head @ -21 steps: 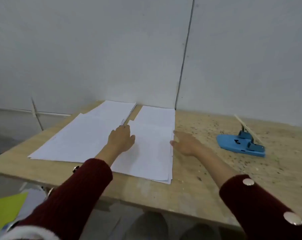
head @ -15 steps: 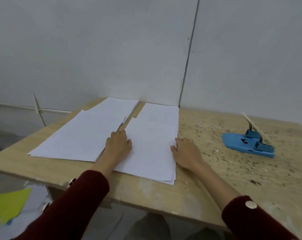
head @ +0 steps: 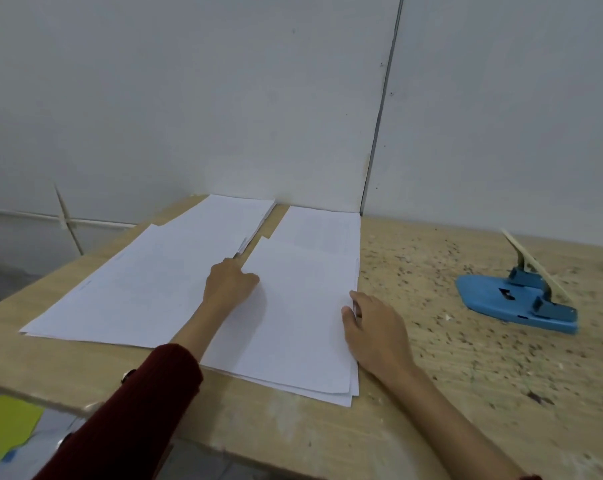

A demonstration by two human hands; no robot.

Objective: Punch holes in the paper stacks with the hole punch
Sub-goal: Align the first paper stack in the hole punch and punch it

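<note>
Two white paper stacks flat on the wooden tabletop (head: 431,393), side by side against the wall. Left hand (head: 229,284) curled at the left edge of the nearer right-hand stack (head: 293,317), fingers bent at that edge; actual grip on sheets impossible to tell. Right hand (head: 374,327) at that stack's right edge, thumb tip on the top sheet, fingers loosely curled alongside. Left-hand stack (head: 147,282) just beside. Blue hole punch (head: 518,301) well right of the stack, lever raised.

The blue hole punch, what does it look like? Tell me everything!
The hole punch is blue and looks like plastic, with a flat wide base and darker blue blocks on top. A pale lever sticks up slanted from it, so it is not pressed down. It sits on the speckled wooden table, right of the papers. No hand or paper touches it.
</note>
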